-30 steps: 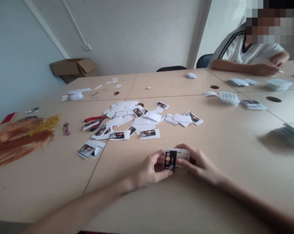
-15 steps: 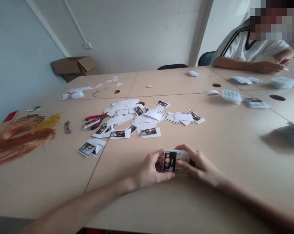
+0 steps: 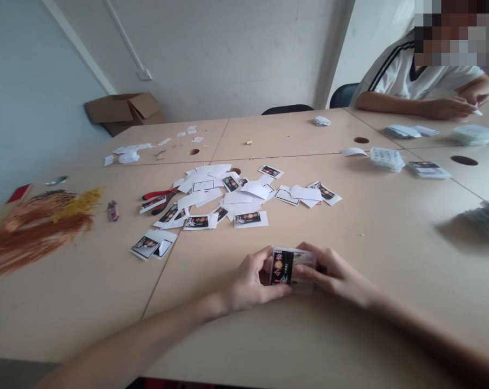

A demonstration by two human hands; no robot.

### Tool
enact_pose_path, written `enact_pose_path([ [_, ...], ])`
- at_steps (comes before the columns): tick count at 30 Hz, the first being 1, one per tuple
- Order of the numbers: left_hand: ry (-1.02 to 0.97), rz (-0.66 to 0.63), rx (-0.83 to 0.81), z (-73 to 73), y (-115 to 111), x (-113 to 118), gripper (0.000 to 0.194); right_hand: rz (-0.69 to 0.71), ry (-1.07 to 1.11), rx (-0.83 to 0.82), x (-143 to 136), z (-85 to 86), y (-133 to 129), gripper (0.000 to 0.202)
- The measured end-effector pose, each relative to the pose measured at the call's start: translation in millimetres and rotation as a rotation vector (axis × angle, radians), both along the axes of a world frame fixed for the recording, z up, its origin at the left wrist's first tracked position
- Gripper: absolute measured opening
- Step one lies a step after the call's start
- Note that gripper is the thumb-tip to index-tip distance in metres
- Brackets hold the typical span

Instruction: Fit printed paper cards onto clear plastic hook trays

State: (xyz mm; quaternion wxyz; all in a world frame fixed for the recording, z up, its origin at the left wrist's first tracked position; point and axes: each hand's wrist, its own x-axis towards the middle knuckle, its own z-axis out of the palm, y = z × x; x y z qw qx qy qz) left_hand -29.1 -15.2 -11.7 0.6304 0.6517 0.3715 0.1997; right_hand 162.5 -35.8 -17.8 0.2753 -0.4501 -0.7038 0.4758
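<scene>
Close to the table's front edge, both hands hold a small clear plastic box (image 3: 305, 286). A black printed label (image 3: 282, 266) with red and orange print covers its left half. My left hand (image 3: 252, 278) grips the box's left side, thumb along the lower edge of the label. On the right, my right hand (image 3: 329, 273) closes round the box, its thumb lying across the face beside the label. The fingers behind the box are partly hidden. Beyond the hands lies a loose pile of white and black printed labels (image 3: 250, 219), some face down.
Red-handled pliers (image 3: 157, 200) and pink clippers (image 3: 113, 210) lie left of the labels. Orange and yellow strands (image 3: 66, 219) spread at far left. Stacked clear boxes (image 3: 386, 159) stand at right. Across the table sits another person (image 3: 406, 89), hands together. A cardboard box (image 3: 118, 111) is behind.
My right fingers have shifted slightly on the box, and the thumb now presses nearer the label. The box stays in both hands in about the same place.
</scene>
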Motion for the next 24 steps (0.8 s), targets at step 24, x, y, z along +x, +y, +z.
enact_pose_path([
  [24, -0.037, -0.029, -0.08, 10.0, 2.0, -2.8, 0.03, 0.036, 0.052, -0.042, 2.7, 1.7, 4.6, 0.028],
])
